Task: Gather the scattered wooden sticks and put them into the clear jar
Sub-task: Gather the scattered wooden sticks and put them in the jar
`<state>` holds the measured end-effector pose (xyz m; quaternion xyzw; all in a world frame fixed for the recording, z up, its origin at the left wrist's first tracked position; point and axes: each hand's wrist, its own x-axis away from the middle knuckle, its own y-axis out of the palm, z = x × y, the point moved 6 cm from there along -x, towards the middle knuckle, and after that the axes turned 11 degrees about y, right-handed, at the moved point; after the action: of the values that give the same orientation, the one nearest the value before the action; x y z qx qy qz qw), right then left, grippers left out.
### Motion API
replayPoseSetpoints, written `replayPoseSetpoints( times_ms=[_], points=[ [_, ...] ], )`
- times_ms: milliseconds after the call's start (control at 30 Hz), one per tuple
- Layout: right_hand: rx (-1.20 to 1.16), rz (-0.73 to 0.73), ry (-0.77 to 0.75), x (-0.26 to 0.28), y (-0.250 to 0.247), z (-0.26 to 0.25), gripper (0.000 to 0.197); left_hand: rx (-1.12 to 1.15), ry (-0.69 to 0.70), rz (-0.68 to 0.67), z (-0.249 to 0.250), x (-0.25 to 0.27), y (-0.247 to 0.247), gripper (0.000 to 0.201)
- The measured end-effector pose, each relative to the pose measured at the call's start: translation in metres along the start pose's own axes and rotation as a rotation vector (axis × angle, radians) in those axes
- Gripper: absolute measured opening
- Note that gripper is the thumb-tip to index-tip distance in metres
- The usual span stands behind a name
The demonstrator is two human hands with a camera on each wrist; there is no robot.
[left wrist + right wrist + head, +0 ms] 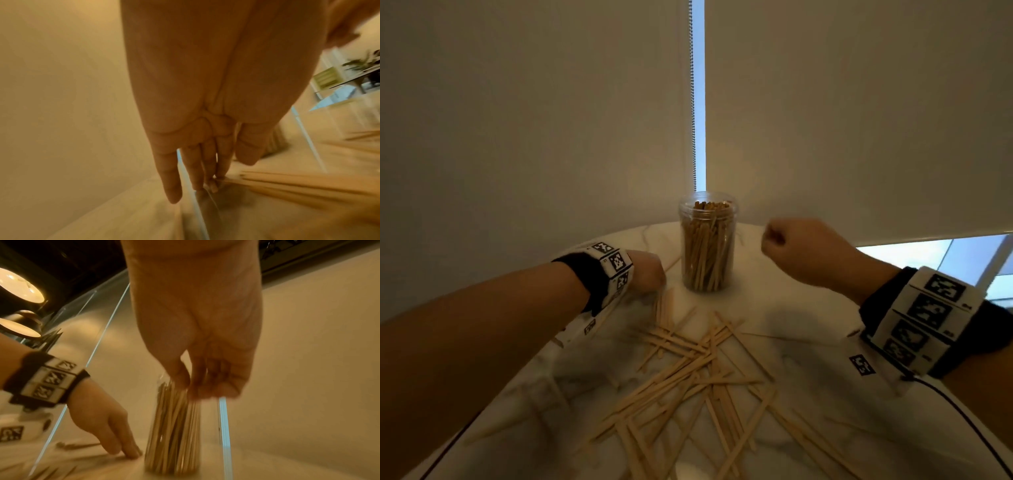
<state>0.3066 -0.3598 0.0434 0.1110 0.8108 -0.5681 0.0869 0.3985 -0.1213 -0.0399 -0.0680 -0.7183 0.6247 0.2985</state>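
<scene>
A round marble table [808,342] fills the lower half of the head view, with pale roller blinds [534,120] behind it, a bead chain [692,102] hanging in the gap between them and a strip of window [928,257] at mid right. Both wrists wear black bands with white marker tags.

The clear jar [707,246] stands upright at the far centre of the table, open at the top and packed with sticks standing on end, their long axes near vertical. In front of it, across the lower centre of the frame, the loose wooden sticks [698,370] lie flat in a criss-crossed heap, pointing many ways; most run diagonally from lower left to upper right, and a few near the left hand point almost straight up the frame toward the jar.

The left hand [649,270] is low on the table just left of the jar, its fingers [197,170] straight and close together, tips down on the tabletop against the ends of a few sticks; no grip shows. The right hand [798,246] hangs above the table to the right of the jar's mouth, fingers curled in toward the thumb; motion blur in the right wrist view means I cannot tell whether it pinches any sticks. Nothing stands between either hand and the jar.
</scene>
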Motion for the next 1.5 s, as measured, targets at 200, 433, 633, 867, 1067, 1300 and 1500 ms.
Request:
replayPoseSetpoints(
  times_ms=[200,433,633,867,1067,1300,1500],
  points=[
    [0.449,-0.549,0.131,0.058,0.064,0.026,0.071,0.019,0.01,0.082,0.05,0.067,0.032,0.047],
    [0.418,-0.618,-0.115,0.119,0.071,-0.039,0.026,0.095,0.003,0.214,0.078,0.117,0.053,0.036],
    [0.311,-0.676,-0.091,0.149,0.055,-0.056,0.051,0.152,0.026,0.197,0.089,0.159,0.073,0.08],
    [0.297,-0.604,-0.056,0.168,0.056,-0.058,0.039,0.264,-0.03,0.299,0.099,0.162,0.073,0.048],
    [0.195,-0.535,-0.067,0.159,0.063,-0.071,0.022,0.374,-0.122,0.268,0.108,0.15,0.062,0.024],
    [-0.03,-0.502,0.008,0.145,0.066,-0.067,0.025,0.447,-0.12,0.223,0.122,0.137,0.059,0.021],
    [-0.273,-0.546,0.159,0.139,0.068,-0.058,0.025,0.43,-0.113,0.193,0.145,0.133,0.055,0.04]
  ],
)
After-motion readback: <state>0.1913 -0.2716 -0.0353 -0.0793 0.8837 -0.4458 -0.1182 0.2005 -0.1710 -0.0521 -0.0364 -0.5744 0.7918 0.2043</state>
